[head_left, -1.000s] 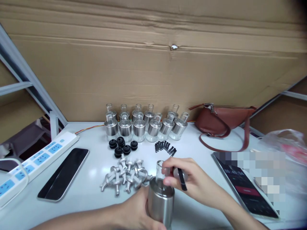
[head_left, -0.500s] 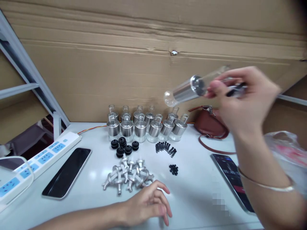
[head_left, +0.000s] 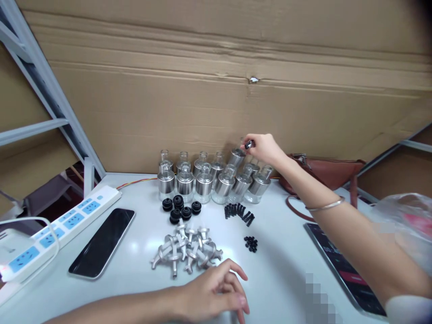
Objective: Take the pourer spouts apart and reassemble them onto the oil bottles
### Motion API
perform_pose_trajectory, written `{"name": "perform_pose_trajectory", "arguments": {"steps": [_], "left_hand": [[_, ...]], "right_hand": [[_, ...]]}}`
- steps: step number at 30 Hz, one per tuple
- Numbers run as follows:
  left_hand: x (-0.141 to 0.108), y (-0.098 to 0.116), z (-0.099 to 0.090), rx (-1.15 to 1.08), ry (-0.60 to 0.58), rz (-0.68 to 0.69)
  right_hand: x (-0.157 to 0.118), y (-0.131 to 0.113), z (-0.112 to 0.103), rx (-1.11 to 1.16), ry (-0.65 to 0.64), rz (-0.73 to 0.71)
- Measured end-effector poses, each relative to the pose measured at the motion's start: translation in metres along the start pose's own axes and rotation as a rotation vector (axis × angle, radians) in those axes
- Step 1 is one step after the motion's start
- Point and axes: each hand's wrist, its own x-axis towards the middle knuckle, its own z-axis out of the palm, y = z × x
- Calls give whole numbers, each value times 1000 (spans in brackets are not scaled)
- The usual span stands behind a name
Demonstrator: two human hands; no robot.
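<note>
White tabletop (head_left: 128,265) lies beneath the left hand (head_left: 216,292), which hangs half-curled around nothing visible, a smartphone (head_left: 351,276) well to its right. Just beyond are heaped metal pour spouts (head_left: 173,257), then tiny black round pieces (head_left: 252,245), black clip-like strips (head_left: 229,211) and ribbed black stoppers (head_left: 186,213). Farther back stand two rows of steel-sleeved bottles (head_left: 204,183). Behind the front row, one tilted glass bottle (head_left: 237,155) is pinched at its neck by the right hand (head_left: 265,146), which also holds a small silver-and-black piece (head_left: 249,144); its base is hidden. Good handling here probably means a firm neck grip, less tilt, and the base kept from knocking neighbouring necks. The smartphone shows "00", the remaining digits unclear; no brand or label is readable.
</note>
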Motion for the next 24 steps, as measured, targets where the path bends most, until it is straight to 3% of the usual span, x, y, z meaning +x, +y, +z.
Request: {"name": "perform_pose_trajectory", "arguments": {"steps": [7,10,13,18,24], "left_hand": [[2,-4,0,-14,3,-2],[2,-4,-1,-1,2,-2],[1,-2,-1,4,9,-11],[1,-2,0,0,17,-21],[1,-3,-1,-1,8,-24]], "right_hand": [[-2,12,32,-1,-146,38],[-2,17,30,67,-131,75],[1,26,17,173,-36,140],[-12,65,-3,419,138,419],[-55,103,10,790,-29,691]]}}
